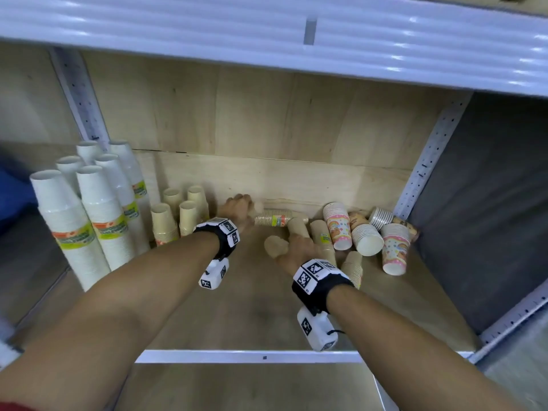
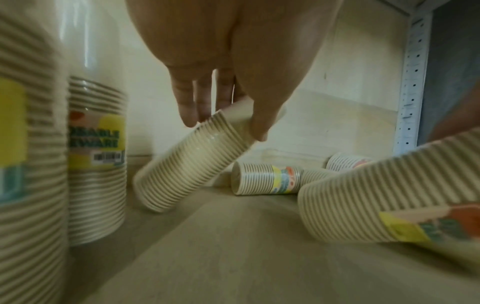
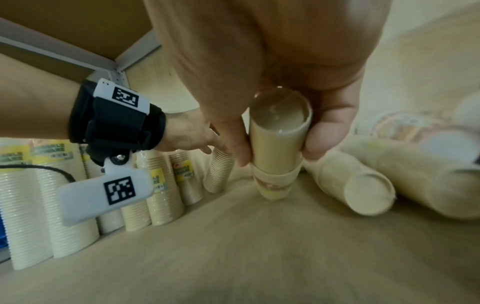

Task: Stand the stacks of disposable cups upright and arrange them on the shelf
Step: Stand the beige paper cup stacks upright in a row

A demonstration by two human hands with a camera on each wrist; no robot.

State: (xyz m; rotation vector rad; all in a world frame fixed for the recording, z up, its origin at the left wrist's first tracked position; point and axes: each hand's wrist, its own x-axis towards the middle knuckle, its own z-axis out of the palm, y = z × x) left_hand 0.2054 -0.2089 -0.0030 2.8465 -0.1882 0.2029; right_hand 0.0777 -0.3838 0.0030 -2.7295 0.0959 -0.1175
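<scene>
A pale plywood back panel (image 1: 267,114) closes the rear of the bay. Perforated white metal uprights (image 1: 430,161) stand at both sides, under a ribbed white metal beam (image 1: 207,31). A dark grey wall (image 1: 489,203) shows at right, grey floor (image 1: 519,375) below.

On the shelf (image 1: 207,307) stood six tall white cup stacks (image 1: 98,215) upright at the left; beside them stood four short tan cup stacks (image 1: 178,215); two tan stacks were held, one in each of two hands; about five more tan stacks (image 1: 321,232) lay tumbled; roughly six patterned or white stacks (image 1: 367,235) lay at the right, the exact count unclear.
</scene>
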